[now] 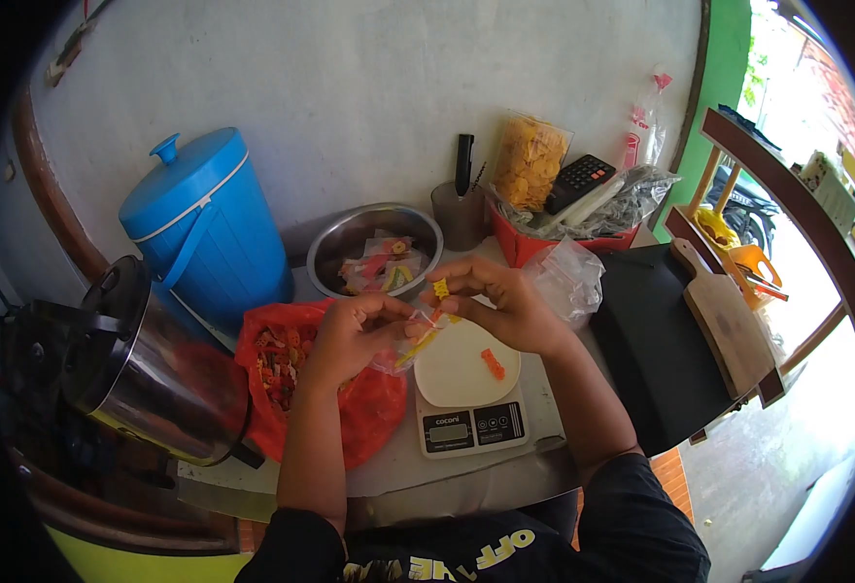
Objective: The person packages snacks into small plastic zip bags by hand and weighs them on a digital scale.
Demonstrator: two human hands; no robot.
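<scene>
Above the white kitchen scale [466,389], my left hand [374,325] pinches a small clear plastic bag [395,358] that has yellow pieces inside. My right hand [491,303] is close beside it, its fingers closed on a yellow snack piece [440,289] at the bag's mouth. One orange piece [493,364] lies on the scale's plate. Left of the scale, a red plastic bag [374,418] stands open, filled with small red, orange and yellow pieces; my left forearm crosses over it. Behind my hands, a steel bowl [325,255] holds several small filled packets.
A blue drink cooler [219,233] and a steel pot [180,379] stand at the left. Behind the scale are a grey cup [460,222] and a red basket [517,243] with chips and a calculator. Clear bags [565,282], a black case [641,340] and a wooden board [729,321] are at the right.
</scene>
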